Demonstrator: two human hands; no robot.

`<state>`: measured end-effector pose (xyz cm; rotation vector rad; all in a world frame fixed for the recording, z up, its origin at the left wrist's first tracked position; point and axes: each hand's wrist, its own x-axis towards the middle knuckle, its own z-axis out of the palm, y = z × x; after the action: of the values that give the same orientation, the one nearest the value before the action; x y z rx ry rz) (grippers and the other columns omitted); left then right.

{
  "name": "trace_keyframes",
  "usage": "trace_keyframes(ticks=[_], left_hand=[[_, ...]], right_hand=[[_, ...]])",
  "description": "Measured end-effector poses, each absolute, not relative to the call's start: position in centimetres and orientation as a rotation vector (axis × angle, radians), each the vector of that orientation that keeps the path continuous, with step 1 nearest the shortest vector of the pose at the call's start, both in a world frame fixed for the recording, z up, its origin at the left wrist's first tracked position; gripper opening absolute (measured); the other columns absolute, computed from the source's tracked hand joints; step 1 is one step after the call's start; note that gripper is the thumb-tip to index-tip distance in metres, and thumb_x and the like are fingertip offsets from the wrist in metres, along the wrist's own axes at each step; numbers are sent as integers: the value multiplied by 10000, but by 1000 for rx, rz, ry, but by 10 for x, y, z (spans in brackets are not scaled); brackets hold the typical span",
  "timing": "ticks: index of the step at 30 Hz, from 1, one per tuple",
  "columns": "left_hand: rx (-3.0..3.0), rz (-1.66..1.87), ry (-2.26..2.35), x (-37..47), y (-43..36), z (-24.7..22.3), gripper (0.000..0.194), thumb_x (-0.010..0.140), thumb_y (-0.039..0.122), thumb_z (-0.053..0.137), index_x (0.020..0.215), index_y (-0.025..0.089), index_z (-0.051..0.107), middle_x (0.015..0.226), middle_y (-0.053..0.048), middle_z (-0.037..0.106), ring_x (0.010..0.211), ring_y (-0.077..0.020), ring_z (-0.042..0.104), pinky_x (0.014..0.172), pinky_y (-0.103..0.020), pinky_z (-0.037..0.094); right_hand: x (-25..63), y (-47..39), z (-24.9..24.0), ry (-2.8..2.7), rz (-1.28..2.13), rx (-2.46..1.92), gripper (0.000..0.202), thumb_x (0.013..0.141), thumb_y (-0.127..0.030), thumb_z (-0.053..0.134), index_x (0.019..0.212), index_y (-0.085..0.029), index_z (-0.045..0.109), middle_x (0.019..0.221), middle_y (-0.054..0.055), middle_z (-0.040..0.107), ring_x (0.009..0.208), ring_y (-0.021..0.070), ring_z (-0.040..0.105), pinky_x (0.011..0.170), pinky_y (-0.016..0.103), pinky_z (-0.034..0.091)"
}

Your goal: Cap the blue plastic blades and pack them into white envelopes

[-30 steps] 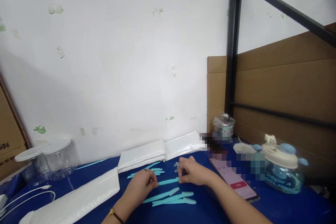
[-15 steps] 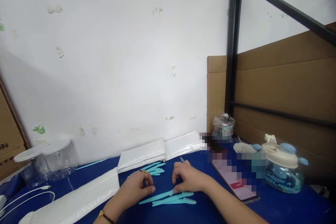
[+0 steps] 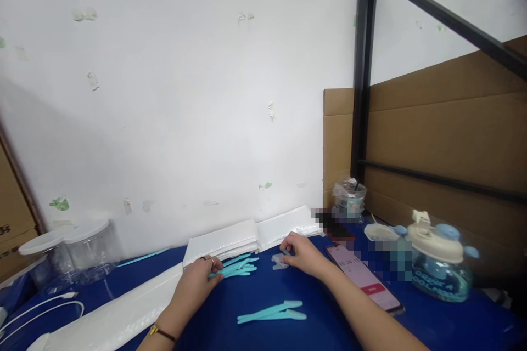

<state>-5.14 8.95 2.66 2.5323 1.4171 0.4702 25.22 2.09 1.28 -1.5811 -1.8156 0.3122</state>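
Turquoise eyebrow razors (image 3: 236, 267) lie in a loose pile in front of the white padded mailers. My left hand (image 3: 205, 276) is at the pile's left end, its thumb and fingers closed on a razor handle there. Farther right, my right hand (image 3: 300, 255) pinches at small translucent blade covers (image 3: 280, 260) on the blue table; its fingertips partly hide them. Two more razors (image 3: 272, 311) lie side by side nearer to me, their heads pointing right, with neither hand touching them.
White padded mailers (image 3: 224, 240) lie along the wall, and a long one (image 3: 119, 307) at left. Clear lidded jars (image 3: 93, 252) and a white cable (image 3: 57, 303) are at far left. A phone (image 3: 376, 287) and a drinking bottle (image 3: 440, 263) stand to the right.
My left hand has moved up and left to the razor pile. My right hand has moved away from the near razors to the blade covers. One fewer razor lies in the near group.
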Motion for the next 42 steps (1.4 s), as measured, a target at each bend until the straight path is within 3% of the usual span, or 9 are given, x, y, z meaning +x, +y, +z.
trace_keyframes(ticks=[3,7,13,19,23,27,31,37,42], left_hand=[[2505,463,1331,-44,79,26,186,754,310,559,907,236,634,885,-2,638,804,-162,559,704,-236,375],[2447,296,1100,-24,53,24,229,732,440,599,858,252,640,812,29,624,717,-139,536,597,-212,355],[2412,167,1014,-8,41,15,159,752,359,565,782,221,638,730,24,632,651,-127,529,548,-209,324],[2582,292,1267,-26,66,28,164,789,297,504,741,208,633,769,-10,654,738,-158,566,631,-234,332],[2574,399,1452,-45,82,34,153,799,297,507,832,221,636,850,-18,660,810,-173,577,703,-247,351],[2530,433,1346,-40,71,33,197,777,347,553,915,229,628,896,-6,640,808,-163,559,703,-239,365],[2474,342,1035,-19,44,26,207,711,363,637,883,247,633,889,27,623,773,-137,532,675,-214,365],[2428,164,949,-2,34,11,120,738,335,594,776,229,638,741,34,615,658,-115,512,563,-204,322],[2471,305,1095,-13,47,21,127,765,311,536,756,208,608,745,10,607,695,-137,516,604,-221,332]], right_hand=[[257,12,17,-1962,560,-1530,96,691,-269,689,725,-179,687,726,-9,603,679,130,548,591,206,389],[255,-1,20,-2241,902,-1489,251,557,-385,785,719,-205,719,626,-38,583,593,118,522,533,202,366],[243,-2,17,-2233,892,-1521,145,645,-318,737,712,-195,699,630,-35,570,539,96,491,473,186,328],[250,15,14,-2003,438,-1593,27,675,-184,690,681,-177,665,769,7,600,677,127,539,570,197,373],[257,22,11,-1831,259,-1669,58,688,-215,684,715,-171,658,797,27,600,717,147,544,626,221,392],[256,11,17,-1994,555,-1613,199,652,-352,723,715,-166,684,729,4,609,645,131,534,561,205,374],[245,-5,22,-2307,969,-1556,355,518,-427,795,758,-176,720,613,-28,586,527,103,493,475,192,333],[231,-10,19,-2309,919,-1549,197,609,-362,750,715,-201,712,579,-31,576,488,99,474,452,192,313],[249,0,18,-2084,802,-1545,72,652,-228,703,703,-178,692,607,-2,638,530,121,526,476,195,334]])
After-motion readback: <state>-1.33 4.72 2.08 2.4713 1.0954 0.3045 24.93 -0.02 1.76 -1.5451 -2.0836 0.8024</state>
